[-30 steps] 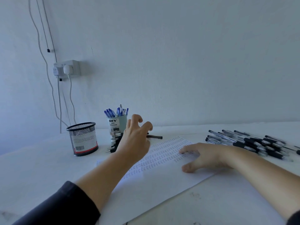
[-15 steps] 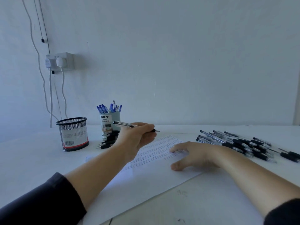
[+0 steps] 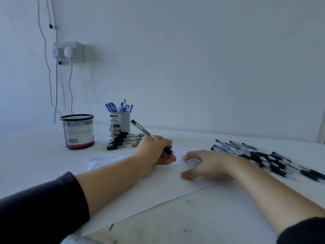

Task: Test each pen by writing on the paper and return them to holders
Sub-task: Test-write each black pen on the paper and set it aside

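- My left hand (image 3: pixel 154 152) has dropped from mid-air to the paper (image 3: pixel 158 187); its fingers now pinch the pen (image 3: pixel 149 135), tip down-right, barrel slanting up-left.
- My right hand (image 3: pixel 207 164) lies flat, fingers spread, pinning the sheet.
- Untested pens (image 3: pixel 260 155) are piled right on the worktop (image 3: pixel 219 217).
- Beyond: mesh holder (image 3: pixel 78 132), contents unseen; blue holder (image 3: pixel 119 124) crowded with blue pens.

A white table (image 3: pixel 228 208) carries small dark marks (image 3: pixel 188 230) on its near surface, well short of the fingers. Beyond them rises a plain pale wall (image 3: pixel 193 59). High and far left of the fingers sits a wall socket (image 3: pixel 70 50) with a white plug (image 3: pixel 68 51), its cables (image 3: pixel 70 85) hanging down.
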